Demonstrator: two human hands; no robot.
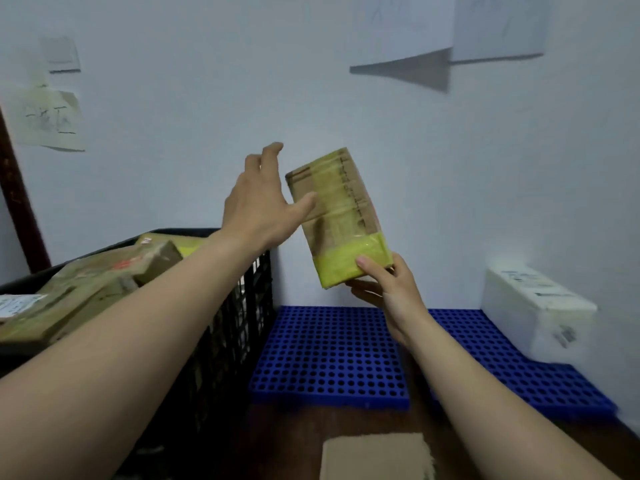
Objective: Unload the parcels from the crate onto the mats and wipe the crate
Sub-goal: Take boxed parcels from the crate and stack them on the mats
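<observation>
Taped cardboard parcel is in the air, tilted, above the left blue mat and just right of the black crate. Not set down yet.

Grip: right hand pinches the parcel's lower, yellow-taped end, thumb on the front, fingers underneath. Most of the parcel stands above that hold. Left hand is spread wide at the upper left edge, thumb touching the parcel's face, not gripping.

Progress: early, I'd say. The crate holds a pile of parcels up to the rim. The left mat has nothing on it. The right blue mat carries one white labelled box, likely already unloaded. No cloth in view and the crate is too full to wipe, so that step isn't started.

A flat cardboard piece lies on the floor at the near edge.
</observation>
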